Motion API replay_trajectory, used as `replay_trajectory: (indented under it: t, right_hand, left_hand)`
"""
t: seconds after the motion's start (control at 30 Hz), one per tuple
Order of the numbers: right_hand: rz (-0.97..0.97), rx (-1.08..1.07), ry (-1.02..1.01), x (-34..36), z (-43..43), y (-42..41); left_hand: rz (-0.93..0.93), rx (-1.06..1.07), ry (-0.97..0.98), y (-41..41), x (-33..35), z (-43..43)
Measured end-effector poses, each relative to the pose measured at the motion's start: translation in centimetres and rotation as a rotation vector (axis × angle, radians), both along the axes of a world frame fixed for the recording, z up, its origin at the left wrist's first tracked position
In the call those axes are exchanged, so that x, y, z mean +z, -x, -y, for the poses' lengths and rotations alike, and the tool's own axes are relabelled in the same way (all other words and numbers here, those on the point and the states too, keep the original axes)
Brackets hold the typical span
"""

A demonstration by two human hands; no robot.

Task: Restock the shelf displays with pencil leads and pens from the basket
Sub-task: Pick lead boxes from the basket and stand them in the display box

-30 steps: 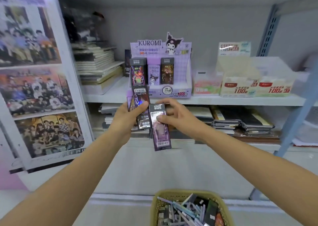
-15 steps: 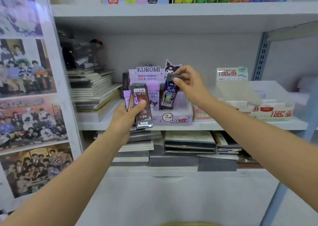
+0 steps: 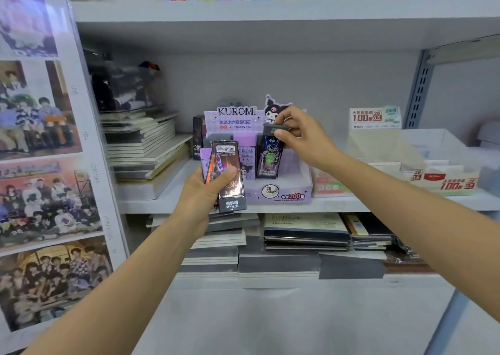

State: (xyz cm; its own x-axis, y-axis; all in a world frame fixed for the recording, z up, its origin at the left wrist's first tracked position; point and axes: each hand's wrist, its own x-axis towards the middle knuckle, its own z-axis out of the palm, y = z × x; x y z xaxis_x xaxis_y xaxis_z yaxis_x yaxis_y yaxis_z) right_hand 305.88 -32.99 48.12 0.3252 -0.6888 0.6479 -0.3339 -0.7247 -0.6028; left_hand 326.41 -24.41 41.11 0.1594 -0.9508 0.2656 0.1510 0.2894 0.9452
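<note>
head view: right hand (image 3: 303,138) pinches a slim dark plastic lead case (image 3: 269,157) by its grey cap, probably the surest hold on so light, stiff, slick a thing, its foot in the purple cardboard display box (image 3: 286,193) at twelve o'clock, while left hand (image 3: 203,195) grips spare cases (image 3: 227,173) at its nine o'clock.

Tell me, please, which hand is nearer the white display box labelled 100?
Right. The right hand holds a lead pack left of the white display box; the left hand is further left, gripping more packs.

The right hand (image 3: 300,138) pinched a dark lead case (image 3: 269,157) by its cap over the Kuromi display box (image 3: 281,192); the left hand (image 3: 201,195) gripped several cases (image 3: 227,176) on the shelf (image 3: 351,204).
</note>
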Motion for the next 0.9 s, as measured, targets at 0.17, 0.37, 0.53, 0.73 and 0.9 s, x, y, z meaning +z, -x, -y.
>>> replay_trajectory:
  t: [0.17,0.37,0.53,0.73,0.9]
  right_hand:
    - [-0.154,0.088,-0.096,1.7,0.1,0.1]
    - [-0.18,0.009,-0.05,1.2,0.1,-0.3]
    - [-0.255,-0.225,0.117,1.1,0.7,-0.2]
    - [-0.25,-0.263,0.217,0.8,-1.0,-0.5]
    - [0.027,0.048,-0.179,0.1,-4.4,-1.6]
  left_hand:
    - [0.01,-0.006,-0.001,0.0,0.0,0.1]
    - [-0.015,-0.006,-0.023,0.3,0.2,0.0]
    - [-0.022,-0.003,-0.033,0.2,0.2,-0.5]
    - [-0.018,0.002,-0.048,0.7,0.3,-1.1]
    - [0.023,-0.04,-0.018,2.2,0.6,-1.5]
